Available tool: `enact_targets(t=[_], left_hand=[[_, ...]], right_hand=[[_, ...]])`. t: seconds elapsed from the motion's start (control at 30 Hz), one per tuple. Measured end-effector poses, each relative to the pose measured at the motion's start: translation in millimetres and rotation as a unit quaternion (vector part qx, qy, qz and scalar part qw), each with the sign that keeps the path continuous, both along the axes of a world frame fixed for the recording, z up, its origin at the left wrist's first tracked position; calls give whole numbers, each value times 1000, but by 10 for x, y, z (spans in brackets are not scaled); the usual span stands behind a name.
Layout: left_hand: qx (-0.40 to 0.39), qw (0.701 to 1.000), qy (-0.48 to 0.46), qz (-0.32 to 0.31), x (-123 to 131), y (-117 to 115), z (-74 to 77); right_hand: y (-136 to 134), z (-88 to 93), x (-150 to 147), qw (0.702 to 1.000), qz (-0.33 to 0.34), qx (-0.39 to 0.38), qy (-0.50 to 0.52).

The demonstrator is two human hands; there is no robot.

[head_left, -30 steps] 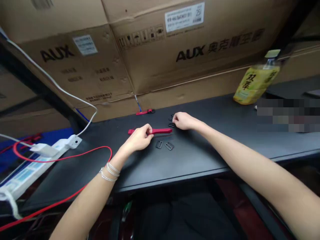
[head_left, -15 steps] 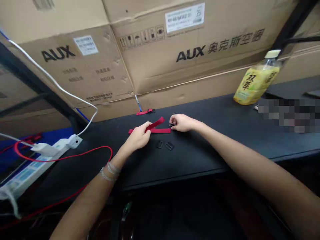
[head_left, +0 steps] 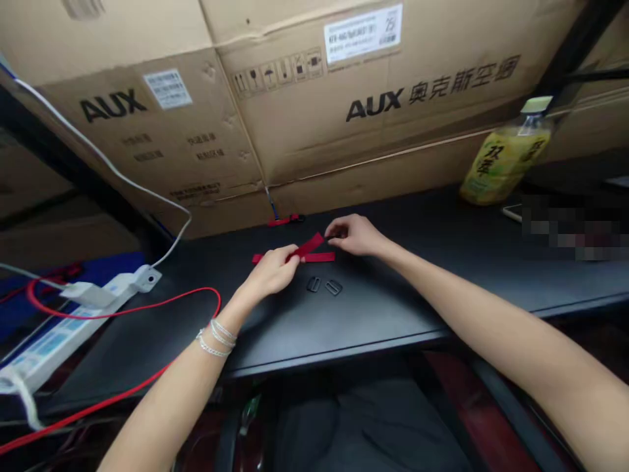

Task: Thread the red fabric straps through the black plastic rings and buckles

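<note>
My left hand point(head_left: 279, 267) is closed on a red webbing strap point(head_left: 311, 244), whose free end points up and to the right. Under it, a second length of red webbing point(head_left: 320, 257) lies flat on the black table point(head_left: 373, 314). My right hand point(head_left: 358, 235) pinches a small black buckle point(head_left: 333, 236) close to the raised strap end; the fingers cover most of it. Two black slide buckles, one on the left point(head_left: 313, 284) and one on the right point(head_left: 333, 287), lie on the table just below the straps.
Cardboard boxes point(head_left: 304, 144) line the back. A red strap with a black buckle point(head_left: 285, 220) lies before them. At right stand a yellow drink bottle point(head_left: 506, 157) and a phone point(head_left: 512, 212). A white power strip point(head_left: 88, 321) and red cable point(head_left: 162, 305) are at left.
My right hand has lifted slightly and brought the black buckle from beside the flat webbing up to the raised strap end. My left hand stays nearly in place.
</note>
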State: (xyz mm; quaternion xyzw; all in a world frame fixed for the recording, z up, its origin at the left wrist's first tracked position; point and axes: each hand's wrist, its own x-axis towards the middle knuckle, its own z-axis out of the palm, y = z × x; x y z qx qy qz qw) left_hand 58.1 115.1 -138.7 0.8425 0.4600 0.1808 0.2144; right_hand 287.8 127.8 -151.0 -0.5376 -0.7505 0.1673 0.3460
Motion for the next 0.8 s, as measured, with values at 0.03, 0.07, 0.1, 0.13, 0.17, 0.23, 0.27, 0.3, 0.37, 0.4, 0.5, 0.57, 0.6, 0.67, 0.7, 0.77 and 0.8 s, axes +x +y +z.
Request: enact_targets(t=[0.03,0.07,0.1,0.13,0.17,0.23,0.27,0.3,0.37,0.4,0.5,0.57,0.6,0.67,0.7,0.77,0.8], left_hand=[[0,1000,3,0,0,-1,1],[1,1000,5,0,0,-3,2],[1,1000,5,1,0,-4,2],[-1,1000,5,1,0,-4,1],[-2,1000,4,1,1,-5,1],[-4,1000,1,2,3,-7,1],[-5,1000,0,2,4,-8,2],[-6,1000,-1,3,5,-9,3],[-5,1000,-2,3,7,-9,6],[-4,1000,-3,3,7,-9,7],[-2,1000,-4,4,5,-8,9],[-3,1000,-4,5,3,-7,8],[-5,1000,-2,5,2,-7,8],[-6,1000,2,3,1,-7,7],[-4,1000,1,3,1,-7,7],[-2,1000,2,3,2,-7,7],[-1,1000,4,4,3,-6,7]], right_hand=[[4,-5,0,1000,-1,0,13],[11,-11,-1,1000,-3,-2,30],[19,-20,-4,999,-5,-6,49],[27,-30,-10,997,-5,-13,70],[34,-39,-18,995,-5,-23,93],[41,-52,-41,988,-3,-54,146],[40,-53,-56,982,-2,-73,176],[34,-51,-72,974,0,-93,208],[16,-37,-102,958,7,-125,260],[4,-28,-114,952,14,-132,276],[-24,-4,-135,944,35,-135,297],[-35,7,-135,943,39,-134,302],[-38,11,-133,942,39,-138,304],[-43,16,-127,941,36,-142,304],[-44,17,-124,942,36,-141,302],[-45,16,-120,945,32,-138,293],[-46,16,-119,948,28,-135,287]])
